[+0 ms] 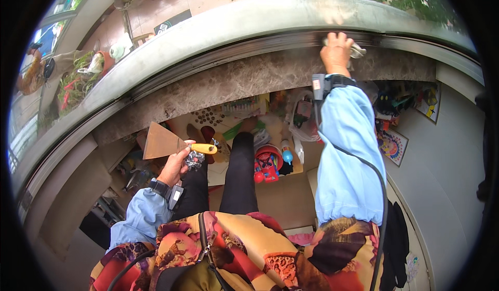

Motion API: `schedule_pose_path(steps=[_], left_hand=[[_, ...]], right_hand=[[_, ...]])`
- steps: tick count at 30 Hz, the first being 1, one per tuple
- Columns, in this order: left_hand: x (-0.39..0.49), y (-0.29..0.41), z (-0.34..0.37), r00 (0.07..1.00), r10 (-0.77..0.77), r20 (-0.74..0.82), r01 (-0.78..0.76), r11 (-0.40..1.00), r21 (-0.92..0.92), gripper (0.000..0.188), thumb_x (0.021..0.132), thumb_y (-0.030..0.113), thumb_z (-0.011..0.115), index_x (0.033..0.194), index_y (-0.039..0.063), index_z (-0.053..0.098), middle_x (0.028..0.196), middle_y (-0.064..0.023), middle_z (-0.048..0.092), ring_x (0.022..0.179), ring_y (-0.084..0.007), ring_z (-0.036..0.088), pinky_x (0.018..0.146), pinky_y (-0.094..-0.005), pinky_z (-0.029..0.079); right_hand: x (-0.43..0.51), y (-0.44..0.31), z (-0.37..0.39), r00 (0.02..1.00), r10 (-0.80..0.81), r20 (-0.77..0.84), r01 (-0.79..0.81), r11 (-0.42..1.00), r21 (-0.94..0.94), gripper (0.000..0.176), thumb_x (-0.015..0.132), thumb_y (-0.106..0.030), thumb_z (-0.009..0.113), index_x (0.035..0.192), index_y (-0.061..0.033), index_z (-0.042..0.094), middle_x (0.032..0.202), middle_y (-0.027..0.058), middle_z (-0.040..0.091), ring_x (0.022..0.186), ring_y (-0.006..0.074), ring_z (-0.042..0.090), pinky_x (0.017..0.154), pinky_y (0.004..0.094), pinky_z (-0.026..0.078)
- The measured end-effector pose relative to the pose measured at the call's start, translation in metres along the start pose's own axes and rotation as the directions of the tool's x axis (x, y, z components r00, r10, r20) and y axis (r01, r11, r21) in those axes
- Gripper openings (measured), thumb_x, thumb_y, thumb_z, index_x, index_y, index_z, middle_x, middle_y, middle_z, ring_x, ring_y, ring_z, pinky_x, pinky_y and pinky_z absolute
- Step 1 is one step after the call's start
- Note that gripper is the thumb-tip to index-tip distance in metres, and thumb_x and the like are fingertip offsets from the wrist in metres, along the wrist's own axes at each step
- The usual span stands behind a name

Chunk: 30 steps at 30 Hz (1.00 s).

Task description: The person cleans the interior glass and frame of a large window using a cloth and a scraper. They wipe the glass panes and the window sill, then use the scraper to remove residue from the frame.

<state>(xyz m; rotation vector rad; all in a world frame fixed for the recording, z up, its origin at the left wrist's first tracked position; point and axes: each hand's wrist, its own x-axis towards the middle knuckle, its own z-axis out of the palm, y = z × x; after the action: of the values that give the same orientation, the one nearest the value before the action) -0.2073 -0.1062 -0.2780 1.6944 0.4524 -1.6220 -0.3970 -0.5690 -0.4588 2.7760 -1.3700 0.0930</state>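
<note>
In my left hand (174, 169) are a putty knife (161, 142) and a metal scouring pad (194, 160). The knife's broad, brownish blade points left, and its yellow handle lies across my fingers. My right hand (336, 55) reaches forward to the sliding window's metal track (269, 46), pressing on a crumpled pale cloth (356, 52). Part of that cloth is hidden under the fingers. Dark smudges mark the track on either side of my right hand. Below the track runs a brown marbled stone sill (241, 72).
Beneath the sill stand a red bucket (277, 150) with toys, a blue-and-white bottle (287, 154) and a clear plastic bag (306, 115). Framed pictures (391, 146) lean at the right wall. Beyond the window glass (273, 14) are potted plants (76, 82). A black cable (374, 170) follows my right arm.
</note>
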Motion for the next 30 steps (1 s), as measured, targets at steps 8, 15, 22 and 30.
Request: schedule_pose_path(steps=[8, 15, 22, 30], left_hand=[[-0.011, -0.004, -0.033, 1.0, 0.006, -0.024, -0.005, 0.999, 0.041, 0.033, 0.094, 0.025, 0.046, 0.125, 0.011, 0.048, 0.08, -0.0069, 0.061, 0.042, -0.0015, 0.029, 0.038, -0.0145, 0.023], [-0.021, -0.024, -0.068, 1.0, -0.003, -0.014, 0.003, 1.0, -0.019, 0.034, 0.095, 0.024, 0.046, 0.126, 0.011, 0.046, 0.081, -0.0065, 0.061, 0.041, -0.0019, 0.03, 0.038, -0.0145, 0.023], [-0.035, -0.026, -0.093, 0.996, 0.052, -0.07, -0.055, 0.998, -0.044, 0.033, 0.094, 0.023, 0.047, 0.125, 0.01, 0.048, 0.08, -0.0064, 0.062, 0.041, -0.0014, 0.03, 0.038, -0.0146, 0.024], [-0.041, -0.02, -0.081, 0.992, 0.107, -0.061, -0.11, 0.993, -0.046, 0.033, 0.096, 0.023, 0.045, 0.125, 0.01, 0.046, 0.08, -0.0055, 0.061, 0.041, -0.001, 0.03, 0.038, -0.0137, 0.023]], right_hand=[[-0.016, -0.087, -0.023, 0.994, 0.086, 0.071, -0.09, 0.995, 0.045, 0.02, 0.071, -0.011, 0.063, 0.091, -0.0075, 0.064, 0.107, 0.0139, 0.049, 0.099, 0.035, 0.046, 0.081, 0.0435, 0.045], [-0.045, -0.168, -0.016, 0.999, 0.037, -0.023, -0.031, 0.976, 0.217, 0.015, 0.071, -0.009, 0.06, 0.086, -0.0053, 0.062, 0.1, 0.0149, 0.048, 0.096, 0.0335, 0.044, 0.082, 0.0416, 0.043], [-0.078, -0.278, -0.036, 0.995, -0.088, 0.047, 0.06, 0.906, 0.418, 0.024, 0.067, -0.012, 0.065, 0.09, -0.0088, 0.059, 0.101, 0.0148, 0.047, 0.098, 0.0326, 0.042, 0.087, 0.0423, 0.037], [-0.07, -0.21, -0.088, 0.995, 0.064, -0.075, 0.028, 0.542, 0.84, 0.033, 0.064, 0.002, 0.057, 0.095, -0.0056, 0.062, 0.101, 0.0104, 0.061, 0.1, 0.0239, 0.053, 0.084, 0.0375, 0.038]])
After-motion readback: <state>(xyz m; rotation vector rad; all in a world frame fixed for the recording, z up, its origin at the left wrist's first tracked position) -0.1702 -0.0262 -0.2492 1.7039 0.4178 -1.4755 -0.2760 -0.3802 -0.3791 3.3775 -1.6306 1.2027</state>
